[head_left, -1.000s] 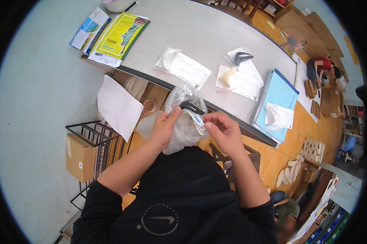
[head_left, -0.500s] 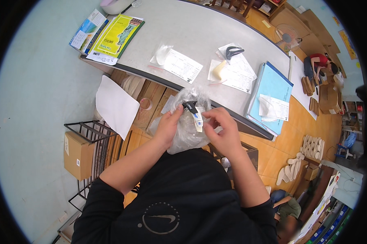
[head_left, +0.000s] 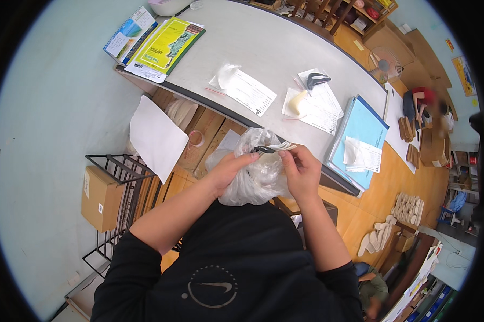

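Observation:
Between my two hands is a small bundle of label strips (head_left: 277,147), black at one end and white at the other. My left hand (head_left: 232,170) is closed, its thumb and fingers pinching the black end. My right hand (head_left: 304,172) pinches the white end, where the strips fan slightly. Beneath them a crumpled clear plastic bag (head_left: 255,188) rests against my front; what it contains is hard to make out. Part of the bag bunches up behind the strips.
On the grey table (head_left: 226,37) lie zip bags with a printed slip (head_left: 250,95), a black curved piece (head_left: 317,80) and a cream piece (head_left: 297,103). A blue folder (head_left: 362,121) overhangs the edge. Left are a wire rack (head_left: 129,166) and cardboard box (head_left: 99,198). Two people sit rightward.
The label strips have swung from hanging downward to lying nearly sideways, and my right hand now grips their white end. The view has shifted slightly.

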The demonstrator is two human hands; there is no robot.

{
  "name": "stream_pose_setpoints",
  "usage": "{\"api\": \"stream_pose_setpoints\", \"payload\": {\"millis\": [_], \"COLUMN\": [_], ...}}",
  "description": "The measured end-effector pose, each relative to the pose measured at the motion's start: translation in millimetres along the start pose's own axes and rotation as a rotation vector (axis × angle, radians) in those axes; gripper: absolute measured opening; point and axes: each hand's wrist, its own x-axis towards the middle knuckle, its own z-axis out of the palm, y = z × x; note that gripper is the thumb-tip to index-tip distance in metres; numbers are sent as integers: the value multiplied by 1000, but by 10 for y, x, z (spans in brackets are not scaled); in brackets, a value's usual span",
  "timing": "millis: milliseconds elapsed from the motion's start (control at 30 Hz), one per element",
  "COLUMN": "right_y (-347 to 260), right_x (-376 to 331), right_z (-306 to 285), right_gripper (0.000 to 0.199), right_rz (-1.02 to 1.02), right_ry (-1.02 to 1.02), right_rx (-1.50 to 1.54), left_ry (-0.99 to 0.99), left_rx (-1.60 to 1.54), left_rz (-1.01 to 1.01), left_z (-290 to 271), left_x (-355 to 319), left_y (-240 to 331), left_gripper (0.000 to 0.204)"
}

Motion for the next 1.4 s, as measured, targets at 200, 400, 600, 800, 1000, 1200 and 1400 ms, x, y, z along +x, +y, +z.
{"api": "stream_pose_setpoints", "payload": {"millis": [200,400,600,800,1000,1200,1400], "right_y": [-48,-211,-197,366,796,816,782], "right_x": [54,195,579,1398,1591,1179,618], "right_z": [76,111,103,530,803,723,40], "right_gripper": [16,25,14,17,18,18,13], "right_rz": [-282,-614,-512,220,458,419,512], "right_ry": [65,114,272,184,199,168,333], "right_rx": [-150,-43,-119,-84,55,175,332], "left_ry": [50,59,179,258,265,344,249], "left_rx": [-49,-16,-91,-98,-90,-102,-11], "left_rz": [36,54,-56,-4,106,85,42], "left_z": [-45,-153,-478,-810,-1041,-1137,-1038], "left_x": [14,21,34,-157,-290,-204,-30], "left_y": [52,78,68,84,201,294,383], "left_gripper": [40,37,41,38,39,43,43]}}
